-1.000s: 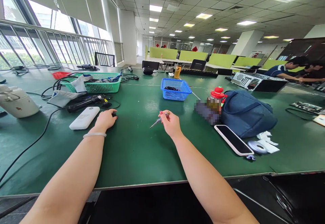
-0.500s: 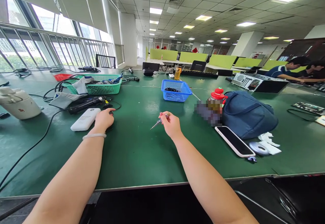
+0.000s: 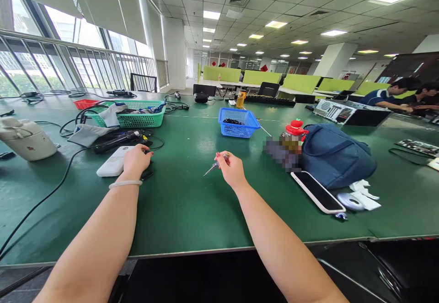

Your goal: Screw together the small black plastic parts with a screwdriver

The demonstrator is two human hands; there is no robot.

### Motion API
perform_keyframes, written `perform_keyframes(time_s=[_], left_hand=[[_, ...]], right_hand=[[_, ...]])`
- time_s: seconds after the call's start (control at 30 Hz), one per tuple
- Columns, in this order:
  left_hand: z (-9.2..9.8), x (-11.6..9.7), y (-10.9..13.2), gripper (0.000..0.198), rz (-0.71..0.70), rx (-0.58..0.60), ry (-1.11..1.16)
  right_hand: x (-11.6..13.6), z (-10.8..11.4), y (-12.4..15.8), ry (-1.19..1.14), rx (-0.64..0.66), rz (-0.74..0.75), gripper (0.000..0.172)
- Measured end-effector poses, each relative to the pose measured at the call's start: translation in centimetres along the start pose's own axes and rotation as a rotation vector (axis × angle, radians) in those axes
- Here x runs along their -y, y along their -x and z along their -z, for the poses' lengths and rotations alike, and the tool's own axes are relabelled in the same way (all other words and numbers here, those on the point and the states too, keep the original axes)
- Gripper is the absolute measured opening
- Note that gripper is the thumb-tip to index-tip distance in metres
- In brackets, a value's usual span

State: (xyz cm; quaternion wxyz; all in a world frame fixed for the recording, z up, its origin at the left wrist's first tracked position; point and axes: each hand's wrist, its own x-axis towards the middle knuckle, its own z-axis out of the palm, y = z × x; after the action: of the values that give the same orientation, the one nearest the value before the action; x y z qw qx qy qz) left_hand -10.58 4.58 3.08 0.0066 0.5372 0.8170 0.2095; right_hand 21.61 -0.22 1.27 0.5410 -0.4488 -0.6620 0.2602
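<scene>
My right hand [image 3: 231,168] is closed round a small screwdriver [image 3: 211,168], its thin metal tip pointing down and left above the green table [image 3: 192,211]. My left hand [image 3: 135,160] is over the right end of a white power bank [image 3: 111,163], with its fingers bent near small black items and cables; what it holds, if anything, is hidden. A dark object [image 3: 147,174] lies just right of that hand. Beyond my right hand sits a blue basket [image 3: 239,130] with small black pieces inside.
A green basket [image 3: 140,120] with gloves, a white jug [image 3: 27,140] and cables are at left. On the right are a blue bag [image 3: 338,156], a phone [image 3: 318,193], a tape roll [image 3: 350,201] and a metal computer case [image 3: 350,112]. People sit at the far right.
My left hand has shifted slightly left over the power bank, uncovering a dark object beside it. My right hand and the screwdriver have stayed almost still.
</scene>
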Motion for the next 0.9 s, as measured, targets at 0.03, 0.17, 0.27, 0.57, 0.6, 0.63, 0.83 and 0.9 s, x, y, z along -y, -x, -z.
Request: perform_keyframes(time_s=[0.03,0.17,0.27,0.57,0.6,0.63,0.83,0.9], left_hand=[[0.0,0.0,0.0,0.033,0.004,-0.011,0.003],[0.2,-0.2,0.2,0.033,0.023,-0.031,0.006],[0.3,-0.2,0.3,0.034,0.051,-0.019,0.000],[-0.2,0.7,-0.1,0.036,-0.039,0.003,-0.089],[-0.3,0.7,-0.2,0.036,-0.033,0.002,-0.093],[-0.4,0.8,-0.2,0.036,-0.029,-0.005,-0.094],[-0.7,1.0,-0.4,0.038,-0.061,-0.048,-0.084],[-0.6,0.9,-0.3,0.040,-0.055,-0.036,-0.079]], right_hand=[[0.0,0.0,0.0,-0.001,0.001,0.001,0.044],[0.0,0.0,0.0,0.005,0.000,-0.004,0.045],[0.1,0.0,0.0,0.011,0.003,-0.011,0.046],[0.1,-0.1,0.1,0.001,0.014,-0.026,0.047],[0.1,-0.1,0.0,0.006,0.014,-0.025,0.047],[0.1,-0.1,0.0,0.012,0.014,-0.023,0.047],[0.0,0.0,0.1,0.023,0.000,-0.016,0.046],[0.0,0.0,0.1,0.023,0.002,-0.017,0.045]])
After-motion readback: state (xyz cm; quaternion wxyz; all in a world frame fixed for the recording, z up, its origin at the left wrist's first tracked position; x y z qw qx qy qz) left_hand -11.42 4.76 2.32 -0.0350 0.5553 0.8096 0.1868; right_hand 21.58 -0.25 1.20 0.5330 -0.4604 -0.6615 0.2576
